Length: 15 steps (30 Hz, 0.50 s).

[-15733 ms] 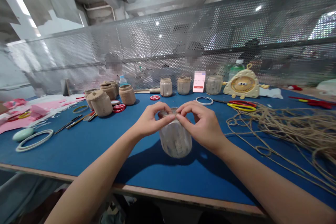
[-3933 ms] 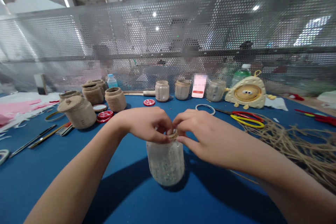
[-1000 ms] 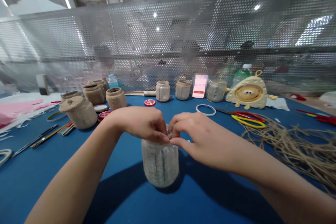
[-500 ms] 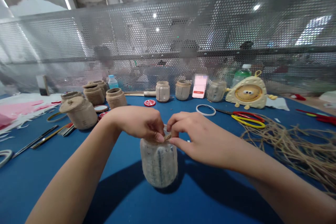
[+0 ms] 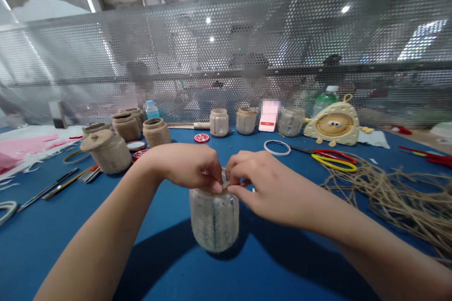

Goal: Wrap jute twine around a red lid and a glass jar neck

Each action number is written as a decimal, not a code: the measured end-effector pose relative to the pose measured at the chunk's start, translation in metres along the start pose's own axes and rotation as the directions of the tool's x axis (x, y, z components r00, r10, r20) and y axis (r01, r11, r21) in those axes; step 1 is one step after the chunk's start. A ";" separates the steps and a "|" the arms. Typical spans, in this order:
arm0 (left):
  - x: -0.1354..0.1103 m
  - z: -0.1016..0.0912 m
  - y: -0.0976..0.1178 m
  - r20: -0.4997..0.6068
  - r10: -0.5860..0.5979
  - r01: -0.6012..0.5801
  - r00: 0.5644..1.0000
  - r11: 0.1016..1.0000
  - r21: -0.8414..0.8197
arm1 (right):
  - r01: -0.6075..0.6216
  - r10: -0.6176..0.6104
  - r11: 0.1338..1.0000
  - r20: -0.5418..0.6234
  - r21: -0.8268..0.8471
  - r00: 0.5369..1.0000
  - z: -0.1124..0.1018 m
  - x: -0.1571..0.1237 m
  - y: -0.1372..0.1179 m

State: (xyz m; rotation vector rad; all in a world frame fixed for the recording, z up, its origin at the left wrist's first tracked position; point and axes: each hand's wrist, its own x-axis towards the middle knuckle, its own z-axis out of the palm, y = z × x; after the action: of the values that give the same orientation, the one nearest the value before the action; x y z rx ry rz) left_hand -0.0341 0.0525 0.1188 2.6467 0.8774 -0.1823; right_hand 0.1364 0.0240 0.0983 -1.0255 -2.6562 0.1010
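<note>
Over the blue surface, left hand and right hand are pinching coarse twine on a glass jar, fingers narrow.

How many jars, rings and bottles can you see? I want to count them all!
Jars: 8
Rings: 3
Bottles: 2
Total: 13
</note>
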 end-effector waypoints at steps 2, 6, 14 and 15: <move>-0.001 0.000 0.002 -0.041 -0.046 0.047 0.998 0.999 0.013 | -0.001 0.001 1.000 0.003 0.000 1.000 0.000 0.000 0.001; -0.006 0.000 0.005 -0.087 -0.083 0.084 0.993 0.996 0.006 | 0.002 -0.003 1.000 0.028 0.024 1.000 0.000 0.001 0.001; -0.014 0.001 0.013 -0.245 -0.167 0.202 0.955 0.971 0.125 | 0.003 -0.003 1.000 0.001 0.014 1.000 0.000 0.000 0.000; -0.014 0.002 0.016 -0.281 -0.158 0.202 0.947 0.970 0.135 | 0.007 -0.007 1.000 -0.001 0.014 1.000 0.000 0.000 0.000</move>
State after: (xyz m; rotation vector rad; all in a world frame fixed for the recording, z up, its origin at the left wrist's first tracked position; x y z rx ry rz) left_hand -0.0362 0.0322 0.1244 2.7822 1.2447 0.0678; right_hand 0.1361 0.0239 0.0986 -1.0116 -2.6545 0.1179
